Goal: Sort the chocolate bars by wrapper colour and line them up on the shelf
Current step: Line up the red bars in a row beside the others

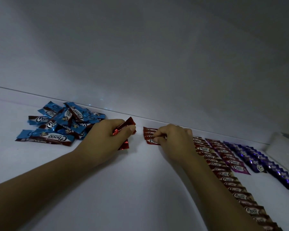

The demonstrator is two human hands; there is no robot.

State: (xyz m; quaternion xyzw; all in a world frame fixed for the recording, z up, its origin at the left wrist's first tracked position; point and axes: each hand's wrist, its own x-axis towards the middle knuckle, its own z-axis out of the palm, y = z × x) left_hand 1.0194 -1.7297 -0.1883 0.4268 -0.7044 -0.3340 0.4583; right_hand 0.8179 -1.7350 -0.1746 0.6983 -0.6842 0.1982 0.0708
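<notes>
On the white shelf [140,189], my left hand [105,137] grips a small bunch of red-wrapped chocolate bars [123,134] just right of a loose heap of blue-wrapped bars [62,125]. My right hand [173,139] pinches the front bar of a short row of red bars [149,135] by the back wall. To the right run a long row of brown bars [227,177], a shorter magenta row [230,159] and two purple rows [264,164]. My right forearm hides part of the red and brown rows.
The shelf's white back wall [140,64] rises straight behind the bars. A pale boxy object [285,147] stands at the far right against the wall. The shelf front between my forearms is bare white surface.
</notes>
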